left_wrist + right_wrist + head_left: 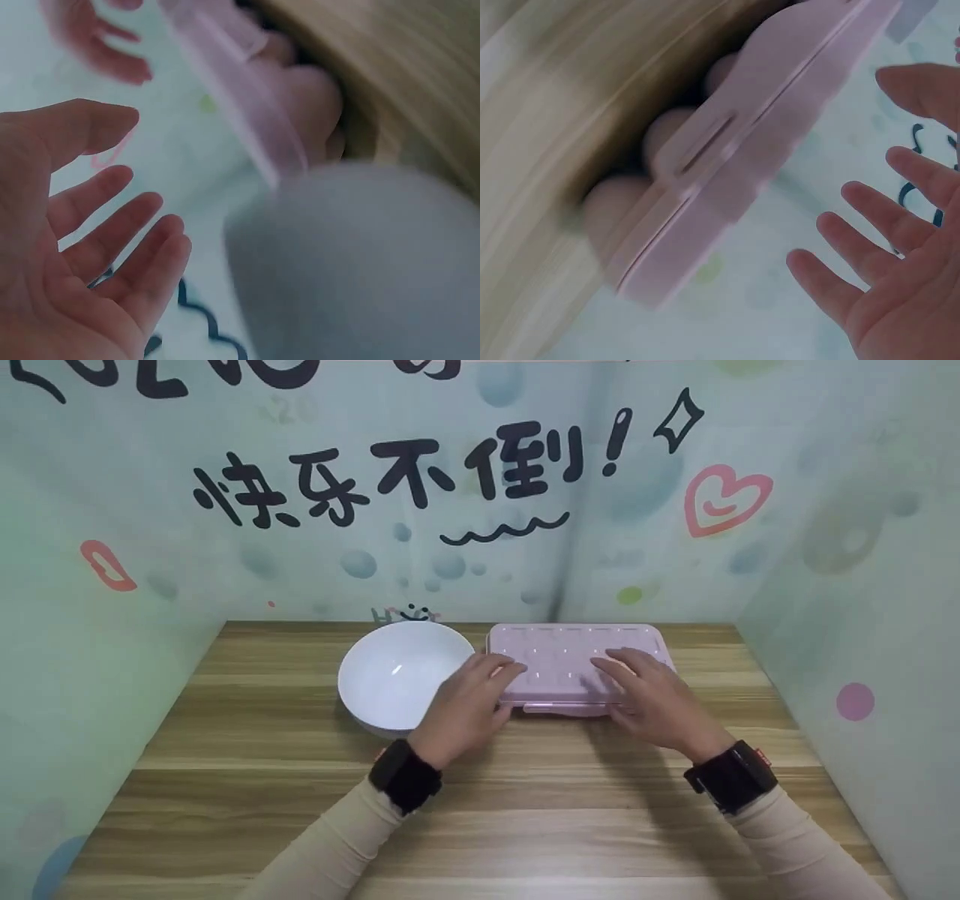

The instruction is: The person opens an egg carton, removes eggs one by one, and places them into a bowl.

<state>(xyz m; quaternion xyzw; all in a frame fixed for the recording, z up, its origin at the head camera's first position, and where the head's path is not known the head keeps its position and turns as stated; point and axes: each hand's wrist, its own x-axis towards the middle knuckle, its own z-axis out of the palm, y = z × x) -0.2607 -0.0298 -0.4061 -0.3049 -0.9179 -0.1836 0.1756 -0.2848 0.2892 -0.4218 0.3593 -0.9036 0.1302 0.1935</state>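
Left grip [465, 709], right grip [660, 706] near pink case [559, 660], gap at edges.

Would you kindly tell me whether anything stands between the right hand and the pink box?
Nothing visible stands between the right hand and the pink box; the white bowl sits to the box's left, outside that path.

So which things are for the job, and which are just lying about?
Seems in the job:
pink box
left grip, by its left end
right grip, by its right end

Probably just there:
white bowl, left of the box
table
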